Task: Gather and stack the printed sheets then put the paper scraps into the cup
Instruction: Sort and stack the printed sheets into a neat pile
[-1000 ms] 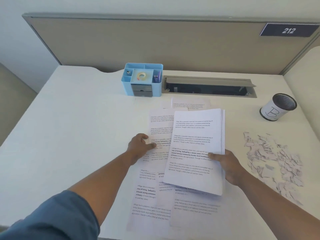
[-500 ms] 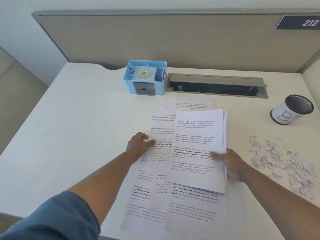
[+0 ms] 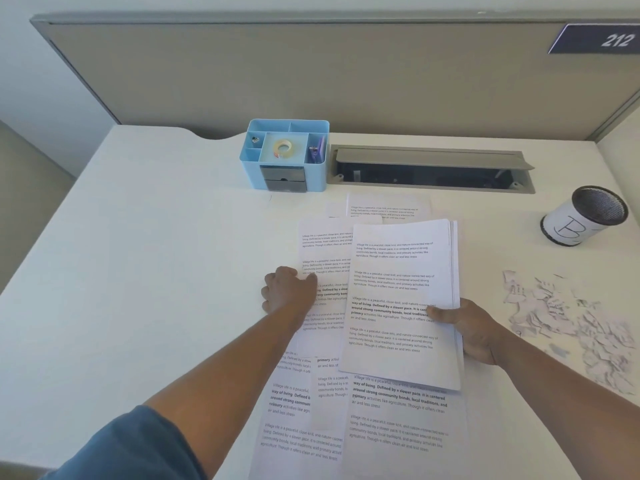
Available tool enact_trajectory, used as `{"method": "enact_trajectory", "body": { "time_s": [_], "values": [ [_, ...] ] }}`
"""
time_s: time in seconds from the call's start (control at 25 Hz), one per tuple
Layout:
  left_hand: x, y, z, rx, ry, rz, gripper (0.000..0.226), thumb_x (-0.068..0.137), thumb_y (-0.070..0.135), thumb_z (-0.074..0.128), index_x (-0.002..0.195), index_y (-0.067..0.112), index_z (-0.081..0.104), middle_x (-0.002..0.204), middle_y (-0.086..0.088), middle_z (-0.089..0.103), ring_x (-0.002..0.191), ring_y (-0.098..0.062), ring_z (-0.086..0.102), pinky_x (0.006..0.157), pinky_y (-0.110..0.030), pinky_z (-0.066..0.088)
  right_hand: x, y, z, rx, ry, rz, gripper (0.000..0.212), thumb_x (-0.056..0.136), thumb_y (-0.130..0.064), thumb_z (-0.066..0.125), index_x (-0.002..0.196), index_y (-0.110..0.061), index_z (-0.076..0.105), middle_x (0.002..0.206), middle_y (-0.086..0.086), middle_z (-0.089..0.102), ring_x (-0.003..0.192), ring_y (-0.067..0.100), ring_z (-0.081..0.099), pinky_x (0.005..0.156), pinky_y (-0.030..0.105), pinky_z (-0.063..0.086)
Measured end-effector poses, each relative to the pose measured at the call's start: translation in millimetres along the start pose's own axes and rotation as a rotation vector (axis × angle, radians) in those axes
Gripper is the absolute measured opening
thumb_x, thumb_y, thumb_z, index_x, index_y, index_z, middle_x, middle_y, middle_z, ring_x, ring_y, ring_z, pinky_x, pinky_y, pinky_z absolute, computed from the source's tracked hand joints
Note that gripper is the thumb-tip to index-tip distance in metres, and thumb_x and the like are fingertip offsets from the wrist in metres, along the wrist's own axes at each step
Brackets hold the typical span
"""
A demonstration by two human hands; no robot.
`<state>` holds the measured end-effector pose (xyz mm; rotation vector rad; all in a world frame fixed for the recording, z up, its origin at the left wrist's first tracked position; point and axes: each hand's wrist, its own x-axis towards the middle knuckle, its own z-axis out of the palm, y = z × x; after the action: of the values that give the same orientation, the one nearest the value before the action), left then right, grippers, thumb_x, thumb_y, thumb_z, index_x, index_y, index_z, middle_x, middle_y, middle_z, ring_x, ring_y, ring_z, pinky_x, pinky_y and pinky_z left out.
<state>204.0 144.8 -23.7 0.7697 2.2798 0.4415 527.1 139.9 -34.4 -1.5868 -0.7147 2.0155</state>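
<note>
My right hand (image 3: 472, 332) grips a stack of printed sheets (image 3: 401, 289) by its right edge, thumb on top, held just above the desk. My left hand (image 3: 285, 292) pinches the left edge of a loose sheet (image 3: 323, 251) lying flat. Several more printed sheets (image 3: 391, 420) lie overlapping near the front edge, and another sheet (image 3: 388, 206) shows behind the stack. A pile of torn paper scraps (image 3: 571, 317) lies at the right. The mesh cup (image 3: 585, 220), wrapped in a white label marked B, stands tilted at the far right.
A blue desk organiser (image 3: 285, 155) with a tape roll stands at the back centre. Beside it a grey cable hatch (image 3: 429, 168) lies open in the white desk (image 3: 138, 271). A grey partition with a 212 plate (image 3: 602, 39) closes the back.
The view has shifted a little to the left. Both hands keep nearly the same places, the right still holding the stack and the left still on the loose sheet's edge.
</note>
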Motion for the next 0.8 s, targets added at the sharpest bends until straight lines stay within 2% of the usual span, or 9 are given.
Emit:
{"method": "enact_trajectory", "body": {
  "time_s": [0.12, 0.24, 0.32, 0.4, 0.56, 0.8],
  "values": [
    [8.9, 5.3, -4.3, -0.109, -0.059, -0.073, 0.02, 0.085, 0.034, 0.062, 0.1, 0.023, 0.057, 0.117, 0.004, 0.046, 0.105, -0.026, 0.039, 0.095, -0.043, 0.046, -2.6, -1.5, 2.4, 0.006, 0.024, 0.006, 0.041, 0.087, -0.006, 0.07, 0.128, -0.003, 0.067, 0.122, 0.017, 0.073, 0.114, 0.039, 0.069, 0.105, 0.06, 0.048],
    [12.0, 6.5, -6.0, -0.225, -0.077, -0.08, 0.007, 0.085, 0.027, 0.061, 0.086, 0.02, 0.058, 0.104, -0.001, 0.061, 0.107, -0.028, 0.041, 0.081, -0.042, 0.052, -3.4, -2.0, 2.8, 0.015, 0.03, 0.007, 0.042, 0.086, -0.006, 0.071, 0.128, -0.003, 0.067, 0.122, 0.018, 0.073, 0.114, 0.039, 0.069, 0.106, 0.06, 0.048],
    [12.1, 4.1, -4.9, -0.295, -0.119, -0.084, 0.008, 0.088, 0.027, 0.06, 0.084, 0.022, 0.055, 0.092, -0.004, 0.063, 0.108, -0.027, 0.038, 0.081, -0.042, 0.053, -2.8, -1.4, 2.8, 0.017, 0.035, 0.007, 0.041, 0.087, -0.005, 0.07, 0.128, -0.002, 0.066, 0.123, 0.018, 0.072, 0.115, 0.039, 0.069, 0.107, 0.061, 0.047],
    [14.6, -0.4, -4.2, -0.292, -0.136, -0.093, 0.013, 0.085, 0.037, 0.06, 0.085, 0.024, 0.057, 0.098, -0.006, 0.065, 0.103, -0.023, 0.04, 0.077, -0.037, 0.053, -2.0, -0.9, 2.8, 0.016, 0.037, 0.006, 0.041, 0.087, -0.005, 0.07, 0.128, -0.002, 0.067, 0.123, 0.018, 0.072, 0.115, 0.039, 0.069, 0.107, 0.061, 0.046],
    [20.8, -10.0, -7.1, -0.227, -0.129, -0.075, 0.032, 0.077, 0.054, 0.06, 0.083, 0.023, 0.065, 0.086, 0.002, 0.074, 0.103, -0.025, 0.061, 0.087, -0.044, 0.058, -1.8, -1.7, 2.8, 0.015, 0.035, 0.018, 0.046, 0.083, -0.007, 0.073, 0.129, -0.002, 0.067, 0.124, 0.019, 0.071, 0.115, 0.041, 0.068, 0.107, 0.063, 0.046],
    [24.5, -9.5, -11.2, -0.232, -0.156, -0.062, 0.028, 0.086, 0.05, 0.07, 0.079, 0.023, 0.067, 0.085, 0.004, 0.077, 0.092, -0.023, 0.071, 0.086, -0.044, 0.062, -2.5, 0.3, 6.1, 0.021, 0.081, -0.004, 0.036, 0.091, -0.004, 0.068, 0.127, -0.003, 0.067, 0.121, 0.018, 0.073, 0.112, 0.04, 0.07, 0.104, 0.061, 0.049]
  ]
}}
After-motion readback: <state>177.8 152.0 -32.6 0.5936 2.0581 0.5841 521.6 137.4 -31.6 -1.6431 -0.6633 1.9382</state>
